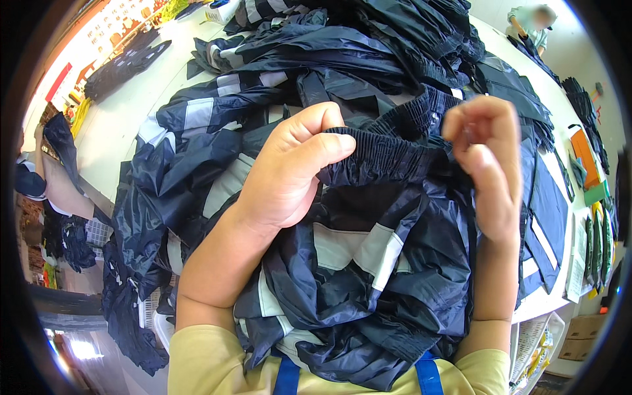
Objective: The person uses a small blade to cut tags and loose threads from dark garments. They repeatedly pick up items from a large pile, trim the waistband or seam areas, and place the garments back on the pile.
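In front of me hangs a shiny dark navy garment [421, 270] with pale grey panels, draped down toward my lap. Its gathered elastic waistband [395, 158] is stretched sideways at chest height. My left hand [289, 164] pinches the left end of this band between thumb and fingers. By the band's right end, my right hand [487, 158] is raised with its fingers curled in toward the thumb. Motion blurs it, and a tiny thing may sit between the fingertips; I cannot make it out.
A big heap of similar dark garments [342, 56] covers much of the white table [178, 85]. More lie folded at the right, near an orange box [586, 158]. White baskets [533, 349] stand below the table edge. Another person [530, 26] is at the far right; someone's arm [66, 184] shows at left.
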The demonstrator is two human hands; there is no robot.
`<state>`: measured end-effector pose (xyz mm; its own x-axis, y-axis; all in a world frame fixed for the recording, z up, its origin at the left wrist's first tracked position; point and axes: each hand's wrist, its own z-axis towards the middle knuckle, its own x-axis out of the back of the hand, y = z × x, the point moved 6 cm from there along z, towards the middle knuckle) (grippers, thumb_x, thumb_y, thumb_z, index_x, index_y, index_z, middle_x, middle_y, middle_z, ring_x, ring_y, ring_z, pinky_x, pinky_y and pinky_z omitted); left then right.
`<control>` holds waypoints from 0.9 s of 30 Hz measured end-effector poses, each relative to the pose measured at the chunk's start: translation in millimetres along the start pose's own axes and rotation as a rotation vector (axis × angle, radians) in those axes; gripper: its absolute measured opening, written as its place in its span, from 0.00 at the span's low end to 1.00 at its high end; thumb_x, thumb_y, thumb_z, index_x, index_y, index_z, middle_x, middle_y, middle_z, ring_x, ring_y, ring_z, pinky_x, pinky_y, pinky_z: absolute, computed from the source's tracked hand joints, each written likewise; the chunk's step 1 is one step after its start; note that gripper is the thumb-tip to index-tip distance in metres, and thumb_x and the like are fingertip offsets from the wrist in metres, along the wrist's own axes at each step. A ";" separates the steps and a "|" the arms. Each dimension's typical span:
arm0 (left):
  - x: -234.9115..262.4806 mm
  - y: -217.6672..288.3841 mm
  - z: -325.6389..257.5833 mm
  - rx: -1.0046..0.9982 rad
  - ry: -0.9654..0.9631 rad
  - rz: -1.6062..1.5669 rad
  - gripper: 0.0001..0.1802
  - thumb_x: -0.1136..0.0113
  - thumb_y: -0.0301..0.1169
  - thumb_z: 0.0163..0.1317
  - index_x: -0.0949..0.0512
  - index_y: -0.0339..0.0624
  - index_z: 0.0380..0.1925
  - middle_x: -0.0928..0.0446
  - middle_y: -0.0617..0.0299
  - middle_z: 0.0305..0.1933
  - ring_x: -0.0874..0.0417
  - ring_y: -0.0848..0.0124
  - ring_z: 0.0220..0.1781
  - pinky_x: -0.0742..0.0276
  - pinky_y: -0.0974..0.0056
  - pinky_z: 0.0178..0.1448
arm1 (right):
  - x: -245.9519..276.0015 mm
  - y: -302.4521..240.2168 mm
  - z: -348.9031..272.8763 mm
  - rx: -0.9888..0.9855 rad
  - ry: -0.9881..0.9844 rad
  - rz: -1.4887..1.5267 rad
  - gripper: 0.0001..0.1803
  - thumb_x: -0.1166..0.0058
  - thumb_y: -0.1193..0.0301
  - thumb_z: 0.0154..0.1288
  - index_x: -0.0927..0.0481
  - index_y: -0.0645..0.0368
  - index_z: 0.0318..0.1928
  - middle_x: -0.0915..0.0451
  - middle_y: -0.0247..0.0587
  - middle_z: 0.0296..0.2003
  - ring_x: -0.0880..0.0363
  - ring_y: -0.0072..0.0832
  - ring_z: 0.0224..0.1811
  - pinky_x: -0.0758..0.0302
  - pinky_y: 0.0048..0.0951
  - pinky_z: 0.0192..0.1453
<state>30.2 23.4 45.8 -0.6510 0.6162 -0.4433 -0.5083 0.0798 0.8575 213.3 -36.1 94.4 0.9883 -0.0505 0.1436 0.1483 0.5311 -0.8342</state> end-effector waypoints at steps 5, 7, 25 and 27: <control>-6.5 2.7 -0.9 -0.023 0.058 0.035 0.11 0.46 0.25 0.60 0.35 0.47 0.21 0.34 0.75 0.23 0.37 0.87 0.26 0.40 0.76 0.32 | -23.6 -42.9 -15.2 0.305 -0.027 -0.691 0.18 0.32 0.71 0.45 0.24 0.64 0.37 0.26 0.38 0.31 0.32 0.21 0.26 0.35 0.19 0.29; -2.1 0.9 -1.1 -0.028 0.064 0.066 0.09 0.46 0.26 0.60 0.35 0.47 0.23 0.28 0.70 0.25 0.31 0.84 0.26 0.31 0.75 0.34 | -32.4 -41.3 -15.3 0.304 -0.032 -0.789 0.17 0.30 0.76 0.40 0.21 0.64 0.34 0.25 0.39 0.31 0.29 0.24 0.27 0.31 0.20 0.29; -11.2 4.9 -4.4 -0.073 0.070 0.175 0.12 0.45 0.27 0.62 0.34 0.45 0.21 0.36 0.78 0.23 0.41 0.89 0.26 0.45 0.78 0.29 | -33.0 -35.0 -9.7 0.408 -0.149 -0.648 0.17 0.28 0.75 0.38 0.20 0.63 0.32 0.25 0.38 0.30 0.28 0.22 0.26 0.32 0.18 0.28; -10.4 6.4 -5.6 -0.082 0.073 0.181 0.12 0.45 0.27 0.62 0.34 0.45 0.21 0.36 0.78 0.23 0.41 0.89 0.26 0.45 0.78 0.29 | -27.0 -35.7 -8.0 0.319 -0.069 -0.644 0.17 0.28 0.74 0.38 0.20 0.63 0.32 0.25 0.36 0.30 0.29 0.20 0.26 0.32 0.18 0.28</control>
<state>30.6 13.1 54.4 -0.7734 0.5561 -0.3044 -0.4219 -0.0930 0.9019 181.5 -60.5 116.0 0.7021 -0.3885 0.5967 0.6730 0.6357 -0.3780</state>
